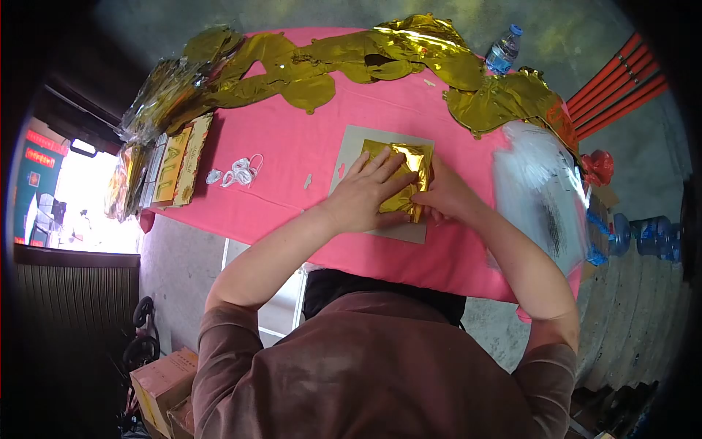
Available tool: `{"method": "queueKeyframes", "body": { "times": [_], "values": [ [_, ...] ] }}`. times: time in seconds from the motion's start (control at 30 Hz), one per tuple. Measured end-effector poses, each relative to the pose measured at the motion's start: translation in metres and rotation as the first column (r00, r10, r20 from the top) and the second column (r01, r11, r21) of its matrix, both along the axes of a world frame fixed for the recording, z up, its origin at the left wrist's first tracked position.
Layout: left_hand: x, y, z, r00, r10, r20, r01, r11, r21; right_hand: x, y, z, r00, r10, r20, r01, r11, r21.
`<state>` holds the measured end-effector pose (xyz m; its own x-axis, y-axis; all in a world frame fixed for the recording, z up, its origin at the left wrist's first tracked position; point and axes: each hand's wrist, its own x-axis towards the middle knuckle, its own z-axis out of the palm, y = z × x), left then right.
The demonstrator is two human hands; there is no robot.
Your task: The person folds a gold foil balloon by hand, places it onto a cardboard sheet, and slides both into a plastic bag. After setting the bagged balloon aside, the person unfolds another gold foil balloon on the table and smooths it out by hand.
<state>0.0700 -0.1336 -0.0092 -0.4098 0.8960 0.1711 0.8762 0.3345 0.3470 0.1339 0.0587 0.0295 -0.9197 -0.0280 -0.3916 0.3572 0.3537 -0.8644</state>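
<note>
A folded gold foil balloon (414, 162) lies on a grey cardboard sheet (401, 233) on the pink-covered table. My left hand (363, 192) rests flat across the foil with its fingers spread. At the foil's right edge is my right hand (447, 194), its thumb on top and its other fingers curled by the edge, partly hidden. Several flat gold foil balloons (311, 91) are strewn along the table's far side.
White string bundles (240, 173) lie to the left, near packaged cards (178, 164). Clear plastic bags (537, 197) cover the right side of the pink tablecloth (278, 201). A water bottle (503, 51) stands at the back. Cardboard boxes (164, 388) sit on the floor.
</note>
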Motion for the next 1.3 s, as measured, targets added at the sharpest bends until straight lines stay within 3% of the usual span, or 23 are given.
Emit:
{"method": "queueKeyframes", "body": {
  "times": [0.07, 0.13, 0.17, 0.23, 0.27, 0.33, 0.37, 0.43, 0.47, 0.53, 0.73, 0.8, 0.93, 1.03, 1.1, 1.3],
  "values": [
    [0.000, 0.001, 0.002, 1.000, -0.002, 0.002, 0.002, 1.000, -0.013, 0.001, 0.007, -0.005, 1.000, -0.013, -0.025, 0.012, 1.000, -0.015],
    [0.000, 0.001, 0.004, 1.000, -0.005, 0.008, 0.005, 1.000, -0.025, 0.004, 0.017, -0.004, 0.998, 0.036, -0.055, -0.019, 0.960, 0.278],
    [0.000, 0.001, 0.005, 1.000, -0.003, 0.007, 0.004, 0.999, -0.033, 0.006, 0.021, -0.002, 0.998, 0.036, -0.052, -0.020, 0.960, 0.279],
    [-0.001, 0.002, 0.006, 1.000, 0.000, 0.010, 0.001, 0.999, -0.040, 0.011, 0.024, 0.013, 0.989, 0.132, -0.063, -0.082, 0.857, 0.509],
    [-0.001, 0.002, 0.007, 1.000, 0.000, 0.013, 0.000, 0.999, -0.039, 0.014, 0.025, 0.005, 0.989, 0.132, -0.061, -0.083, 0.857, 0.509],
    [-0.002, 0.003, 0.007, 1.000, -0.002, 0.015, 0.002, 0.999, -0.041, 0.020, 0.024, -0.014, 0.805, 0.416, -0.422, -0.021, 0.732, 0.681],
    [-0.003, 0.004, 0.007, 1.000, 0.000, 0.017, 0.001, 0.999, -0.046, 0.021, 0.025, -0.021, 0.805, 0.414, -0.424, -0.019, 0.734, 0.679],
    [-0.003, 0.005, 0.007, 1.000, 0.001, 0.021, 0.000, 0.999, -0.054, 0.019, 0.016, -0.023, 0.773, 0.553, -0.311, -0.100, 0.590, 0.801],
    [-0.003, 0.005, 0.008, 1.000, 0.003, 0.016, -0.002, 0.999, -0.054, 0.018, 0.014, -0.023, 0.772, 0.553, -0.312, -0.101, 0.592, 0.800],
    [-0.003, 0.005, 0.006, 1.000, 0.006, 0.011, -0.006, 0.998, -0.057, 0.015, 0.010, -0.024, 0.849, 0.507, -0.150, -0.240, 0.622, 0.746],
    [-0.016, 0.005, 0.004, 1.000, -0.003, 0.020, 0.001, 0.997, 0.077, 0.015, 0.009, -0.032, 0.866, 0.484, -0.127, -0.225, 0.603, 0.765],
    [-0.042, 0.009, 0.000, 0.997, -0.021, 0.071, 0.005, 0.973, 0.230, 0.016, 0.008, -0.031, 0.866, 0.485, -0.118, -0.222, 0.586, 0.780],
    [-0.072, 0.031, -0.006, 0.986, 0.075, 0.146, -0.106, 0.971, 0.215, 0.015, 0.007, -0.030, 0.865, 0.488, -0.115, -0.219, 0.574, 0.789],
    [-0.082, 0.048, -0.005, 0.995, 0.044, 0.093, -0.056, 0.989, 0.135, 0.015, 0.007, -0.031, 0.864, 0.490, -0.113, -0.218, 0.568, 0.793],
    [-0.085, 0.054, 0.001, 0.990, 0.089, 0.109, -0.083, 0.995, -0.058, 0.015, 0.007, -0.032, 0.866, 0.487, -0.109, -0.219, 0.566, 0.794],
    [-0.087, 0.061, 0.012, 0.977, 0.138, 0.160, -0.097, 0.965, -0.242, 0.016, 0.007, -0.031, 0.863, 0.493, -0.109, -0.223, 0.565, 0.795]
  ]
}}
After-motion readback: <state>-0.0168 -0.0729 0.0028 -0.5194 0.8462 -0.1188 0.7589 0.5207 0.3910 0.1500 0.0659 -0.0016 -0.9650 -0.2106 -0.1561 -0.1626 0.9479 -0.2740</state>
